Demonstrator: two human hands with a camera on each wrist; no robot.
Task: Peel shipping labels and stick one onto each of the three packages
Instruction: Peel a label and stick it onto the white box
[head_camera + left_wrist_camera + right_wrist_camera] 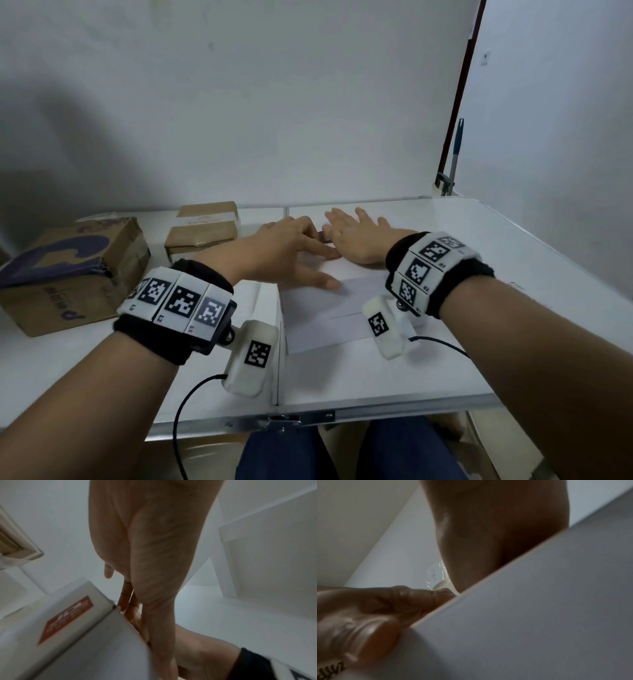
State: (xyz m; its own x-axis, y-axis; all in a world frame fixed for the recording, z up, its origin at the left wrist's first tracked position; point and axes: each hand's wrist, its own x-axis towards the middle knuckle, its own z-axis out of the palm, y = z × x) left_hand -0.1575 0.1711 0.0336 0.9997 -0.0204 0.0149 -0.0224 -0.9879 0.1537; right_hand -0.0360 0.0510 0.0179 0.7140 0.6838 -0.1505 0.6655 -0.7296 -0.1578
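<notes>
A white box stands mid-table with a pale label lying flat on its top. My left hand rests on that top with its fingers straight, the thumb reaching toward the label. My right hand lies flat beside it, fingers spread, at the box's far edge. The left wrist view shows the box's side with a red sticker and my straight fingers along its top edge. A large brown box with purple print and two small brown packages sit at the left.
The white folding table has bare surface to the right and in front of the box. A blue-handled tool leans in the back right corner. Wrist camera cables hang over the front edge.
</notes>
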